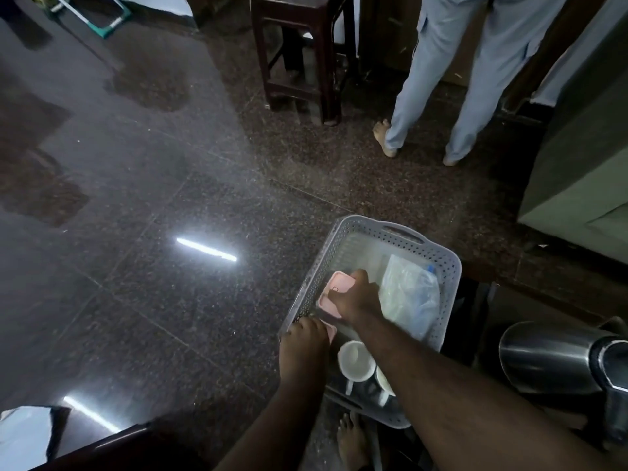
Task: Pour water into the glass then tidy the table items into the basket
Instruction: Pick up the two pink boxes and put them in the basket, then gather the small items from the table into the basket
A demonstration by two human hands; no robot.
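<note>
The left hand (pixel 303 345) curls over the near-left rim of the grey perforated basket (pixel 441 263), fingers closed on the edge and on what looks like a second pink piece tucked just under them; that piece is mostly hidden. Judging by the thin lattice walls, the basket is light, slightly flexible plastic, best steadied at the rim or by the slot handle on the side away from the hands.

Just beyond the left hand, the right hand (pixel 356 297) presses down on a pink lidded container (pixel 334 288) inside the basket, fingers wrapped over its far edge and thumb side toward the wall. The box is probably rigid, smooth and light, so a grip across its short sides should hold; the lid may pop if squeezed.

Under the right forearm, near the wrist, two white mugs (pixel 355 360) lie in the basket; ceramic by the look, heavy and chip-prone, best taken by the handles.

To the right of the right hand lies a crumpled clear plastic bag (pixel 409 294), soft and slippery. Further right, outside the basket, stands a steel vessel (pixel 550 355).
</note>
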